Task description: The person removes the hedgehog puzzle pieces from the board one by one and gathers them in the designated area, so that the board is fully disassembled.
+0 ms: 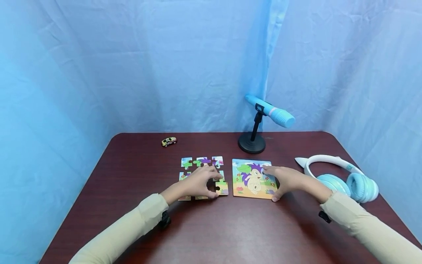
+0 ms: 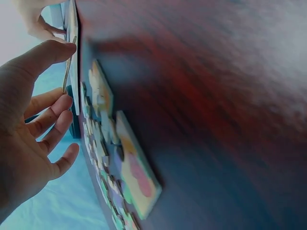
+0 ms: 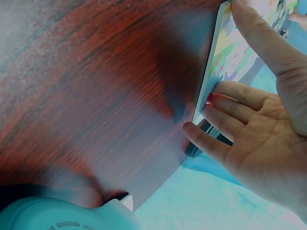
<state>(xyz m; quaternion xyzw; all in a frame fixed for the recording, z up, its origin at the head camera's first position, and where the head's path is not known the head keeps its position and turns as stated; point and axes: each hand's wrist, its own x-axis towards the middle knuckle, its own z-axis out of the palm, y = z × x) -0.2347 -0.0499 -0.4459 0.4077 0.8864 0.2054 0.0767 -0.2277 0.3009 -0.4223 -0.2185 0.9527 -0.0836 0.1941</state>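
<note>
Puzzle pieces (image 1: 202, 176) lie loose in a rough grid on the dark red surface (image 1: 230, 227), just left of the picture board (image 1: 252, 178) with its purple-spined hedgehog. The left hand (image 1: 197, 183) rests over the middle of the grid with fingers curled down; the wrist view shows thumb and fingertips close together over the pieces, and it looks to be pinching one, though the blur leaves that unsure. The right hand (image 1: 287, 179) spreads wide along the board's right edge, thumb (image 3: 268, 43) at one corner and fingers (image 3: 230, 103) pressing the edge farther along, steadying it rather than closing round it.

My judgement of the risk: the pieces sit unlocked and close together, so a lift or slide of one could drag its neighbours out of place, and a push from the right hand could shove the board into the nearest pieces.

Farther out, a blue microphone (image 1: 271, 112) leans on a black stand (image 1: 252, 141) behind the board, a small toy car (image 1: 169, 141) sits well apart at the back left, and pale blue headphones (image 1: 343, 178) lie to the right.
</note>
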